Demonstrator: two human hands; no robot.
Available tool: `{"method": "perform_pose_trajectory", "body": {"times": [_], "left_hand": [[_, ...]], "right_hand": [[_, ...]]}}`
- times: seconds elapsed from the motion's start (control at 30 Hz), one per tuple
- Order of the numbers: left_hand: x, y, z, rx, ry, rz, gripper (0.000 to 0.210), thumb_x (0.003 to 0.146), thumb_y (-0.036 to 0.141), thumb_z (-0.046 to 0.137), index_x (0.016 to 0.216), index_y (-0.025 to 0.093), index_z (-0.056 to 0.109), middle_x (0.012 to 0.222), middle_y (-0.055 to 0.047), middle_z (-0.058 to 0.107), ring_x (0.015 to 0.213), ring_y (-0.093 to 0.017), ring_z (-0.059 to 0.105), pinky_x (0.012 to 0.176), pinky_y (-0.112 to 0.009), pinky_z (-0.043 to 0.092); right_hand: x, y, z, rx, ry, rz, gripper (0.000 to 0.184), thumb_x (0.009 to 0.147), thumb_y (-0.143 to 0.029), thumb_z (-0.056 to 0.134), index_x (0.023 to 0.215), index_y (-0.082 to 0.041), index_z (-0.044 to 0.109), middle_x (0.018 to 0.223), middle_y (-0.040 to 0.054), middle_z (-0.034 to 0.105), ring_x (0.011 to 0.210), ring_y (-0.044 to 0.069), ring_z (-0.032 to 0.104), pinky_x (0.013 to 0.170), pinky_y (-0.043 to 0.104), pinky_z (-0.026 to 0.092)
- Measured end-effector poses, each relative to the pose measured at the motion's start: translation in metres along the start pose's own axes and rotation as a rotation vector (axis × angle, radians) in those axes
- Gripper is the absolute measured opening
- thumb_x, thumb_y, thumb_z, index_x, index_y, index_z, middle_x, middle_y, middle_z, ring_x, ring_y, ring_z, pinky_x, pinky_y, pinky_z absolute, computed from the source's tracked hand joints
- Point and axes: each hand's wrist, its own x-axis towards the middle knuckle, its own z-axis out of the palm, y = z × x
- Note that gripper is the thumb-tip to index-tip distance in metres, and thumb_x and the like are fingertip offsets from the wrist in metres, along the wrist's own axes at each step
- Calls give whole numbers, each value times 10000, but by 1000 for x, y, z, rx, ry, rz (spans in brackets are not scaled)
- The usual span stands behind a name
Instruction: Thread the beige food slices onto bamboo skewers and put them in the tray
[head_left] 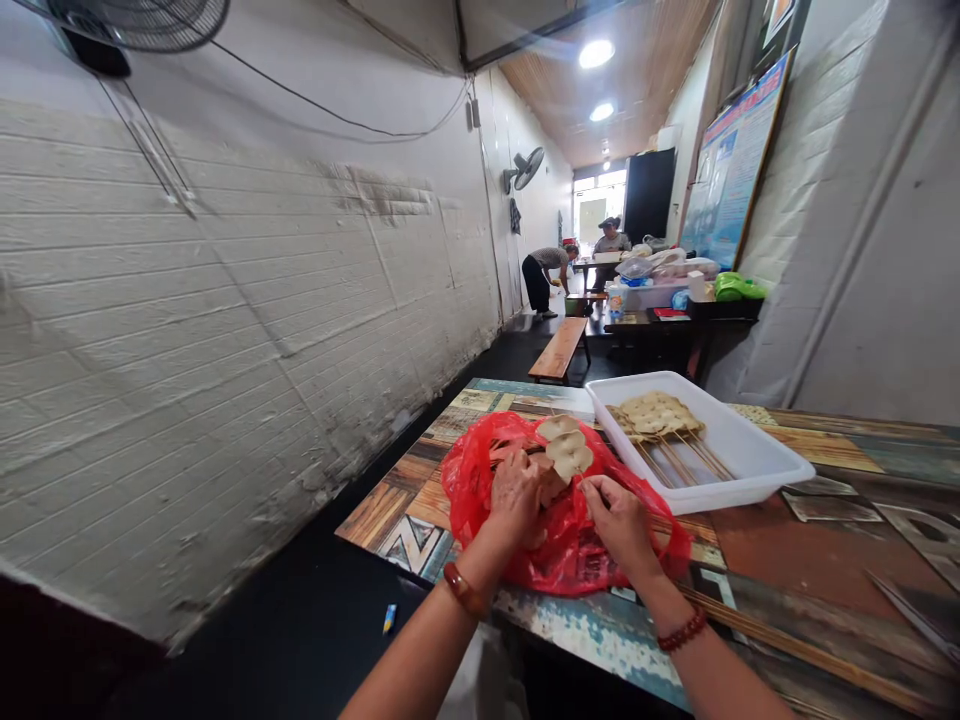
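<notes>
A red plastic bag (480,440) lies spread on the patterned table, with flat beige food slices (570,455) in and over it. My left hand (516,495) is closed at the slices on the bag's left side, its fingertips partly hidden among them. Just right of the slices, my right hand (616,520) pinches a thin skewer at their lower edge; most of that skewer is hidden. Beyond the bag stands a white plastic tray (757,470). In it lies a pile of skewered beige slices (656,415), bare stick ends pointing toward me.
Loose skewers (795,650) lie along the table's near right edge, with scissors (911,610) farther right. A wooden bench (561,348) stands behind the table. Two people are in the background, near a side table with bags and boxes (660,290). A wall (262,350) runs along the left.
</notes>
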Motion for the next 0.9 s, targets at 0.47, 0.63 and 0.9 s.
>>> {"method": "perform_pose_trajectory", "body": {"times": [0.47, 0.63, 0.9], "left_hand": [[-5, -3, 9, 202, -93, 30, 276, 747, 210, 598, 1017, 156, 615, 1074, -134, 562, 1018, -274, 525, 871, -376, 400], [-11, -7, 14, 151, -82, 56, 273, 784, 211, 564, 1050, 177, 612, 1075, -127, 559, 1006, -256, 537, 827, -362, 419], [-17, -11, 25, -80, 33, 1, 327, 789, 103, 492, 1101, 153, 575, 1096, -134, 575, 1010, -238, 545, 849, -349, 433]], "right_hand": [[1, 10, 3, -78, 12, -74, 356, 894, -426, 420, 689, -197, 600, 551, -5, 588, 509, 147, 531, 523, 231, 389], [1, 9, 3, -78, 2, -85, 376, 897, -436, 411, 685, -193, 605, 549, -3, 583, 513, 150, 532, 522, 233, 392], [1, 10, 1, -67, -2, -61, 379, 892, -458, 412, 751, -188, 638, 586, 13, 624, 524, 161, 553, 533, 247, 420]]}}
